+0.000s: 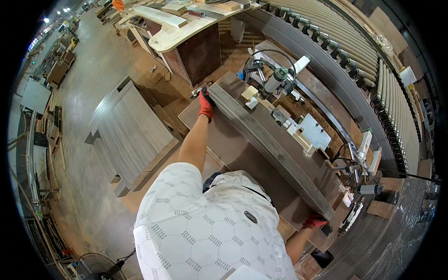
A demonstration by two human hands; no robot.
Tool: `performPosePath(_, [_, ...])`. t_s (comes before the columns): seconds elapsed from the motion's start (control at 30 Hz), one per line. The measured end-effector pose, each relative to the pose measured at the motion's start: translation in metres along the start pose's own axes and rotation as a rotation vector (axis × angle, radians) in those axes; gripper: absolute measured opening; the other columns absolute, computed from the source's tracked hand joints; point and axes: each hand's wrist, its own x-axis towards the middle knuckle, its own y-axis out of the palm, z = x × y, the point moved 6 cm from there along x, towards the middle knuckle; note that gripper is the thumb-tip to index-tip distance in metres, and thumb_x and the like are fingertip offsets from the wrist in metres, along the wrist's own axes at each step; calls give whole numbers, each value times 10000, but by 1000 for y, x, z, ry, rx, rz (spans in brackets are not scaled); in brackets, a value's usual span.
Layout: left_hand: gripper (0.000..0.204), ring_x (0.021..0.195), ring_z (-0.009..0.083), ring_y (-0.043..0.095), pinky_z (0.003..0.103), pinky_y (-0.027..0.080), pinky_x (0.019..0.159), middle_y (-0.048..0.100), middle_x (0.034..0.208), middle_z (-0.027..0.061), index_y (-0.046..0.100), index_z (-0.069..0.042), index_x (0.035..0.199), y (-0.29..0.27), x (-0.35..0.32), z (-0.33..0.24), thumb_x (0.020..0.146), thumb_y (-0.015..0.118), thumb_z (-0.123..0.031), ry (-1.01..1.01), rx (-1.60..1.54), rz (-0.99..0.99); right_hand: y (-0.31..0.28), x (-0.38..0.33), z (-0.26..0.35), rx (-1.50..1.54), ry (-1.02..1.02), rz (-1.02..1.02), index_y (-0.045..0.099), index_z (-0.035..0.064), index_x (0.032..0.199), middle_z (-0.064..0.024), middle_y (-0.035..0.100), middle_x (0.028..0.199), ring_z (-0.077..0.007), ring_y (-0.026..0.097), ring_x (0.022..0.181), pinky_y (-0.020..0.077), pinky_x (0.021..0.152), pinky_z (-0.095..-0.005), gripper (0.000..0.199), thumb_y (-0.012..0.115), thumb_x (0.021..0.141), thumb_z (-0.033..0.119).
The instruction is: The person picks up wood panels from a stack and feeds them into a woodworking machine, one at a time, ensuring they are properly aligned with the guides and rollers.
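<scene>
A long grey-brown wooden board (268, 147) runs slantwise over the brown workbench top (224, 142), from upper left to lower right. My left hand (206, 105), in a red glove with dark fingertips, is closed on its far left end. At the opposite end my right hand (315, 221), also red-gloved, grips the board's lower corner; its fingers are partly hidden. Beyond the board, a machine head with a grey-green motor (275, 80) stands by the far end, and a second motor unit (368, 189) by the near end. Between them sit wooden blocks and a white plate (315, 132).
On my left lies a stack of grey-brown boards (133, 130). A roller conveyor (354, 42) borders the machine on the far right. Ahead is a pale-topped table (182, 35) with wood pieces. Film-wrapped boards (396, 233) are at lower right, a fan (100, 266) at lower left.
</scene>
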Motion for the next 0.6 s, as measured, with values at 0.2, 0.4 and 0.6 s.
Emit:
performPosePath(0.2, [460, 1006, 246, 698, 416, 552, 943, 749, 1154, 48, 743, -105, 1154, 40, -14, 36, 1028, 628, -533, -49, -126, -6, -20, -23, 6, -156, 92, -114, 573, 68, 1483, -169, 587, 1540, -358, 591, 1358, 469, 1139, -573, 570, 552, 1098, 489])
performPosePath(0.4, [506, 1176, 254, 673, 400, 483, 1109, 747, 1268, 63, 714, -89, 1303, 54, -53, 33, 1098, 528, -513, -195, 38, 159, -8, -40, 38, 211, 274, -150, 556, 85, 1536, -157, 577, 1548, -353, 546, 1406, 409, 1197, -558, 754, 434, 1067, 663])
performPosePath(0.6, [543, 1195, 192, 684, 364, 542, 1044, 712, 1343, 43, 642, -90, 1446, 51, -9, -12, 1138, 517, -520, -413, 266, 506, 95, -52, 138, 90, 2, 275, 628, 37, 1440, -142, 671, 1343, -316, 618, 1267, 461, 1137, -509, 905, 303, 1051, 786])
